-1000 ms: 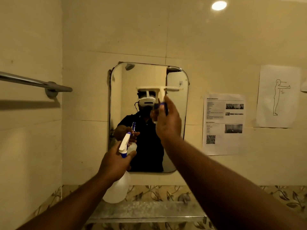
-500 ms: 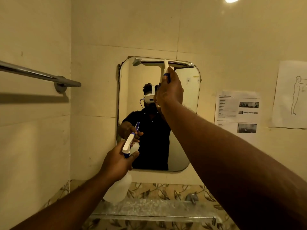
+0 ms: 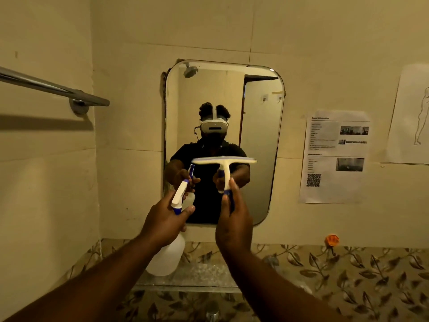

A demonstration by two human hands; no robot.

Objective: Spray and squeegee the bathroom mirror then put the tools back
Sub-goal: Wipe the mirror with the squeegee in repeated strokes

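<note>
A rounded wall mirror [image 3: 262, 145] hangs straight ahead and reflects me and both tools. My left hand [image 3: 162, 220] grips the neck of a clear spray bottle [image 3: 166, 257] with a white and blue trigger head, nozzle pointing at the glass. My right hand [image 3: 233, 225] holds a white squeegee [image 3: 224, 161] by its blue handle. Its blade is level, in front of the mirror's lower half. Whether the blade touches the glass I cannot tell.
A glass shelf [image 3: 192, 278] runs under the mirror, above a tap [image 3: 212, 313]. A chrome towel rail [image 3: 53, 88] juts from the left wall. Printed sheets [image 3: 334, 156] are taped right of the mirror, with an orange hook [image 3: 332, 240] below them.
My right hand has drawn the squeegee from the mirror's top edge down to its lower half. My left hand has held the bottle in about the same place.
</note>
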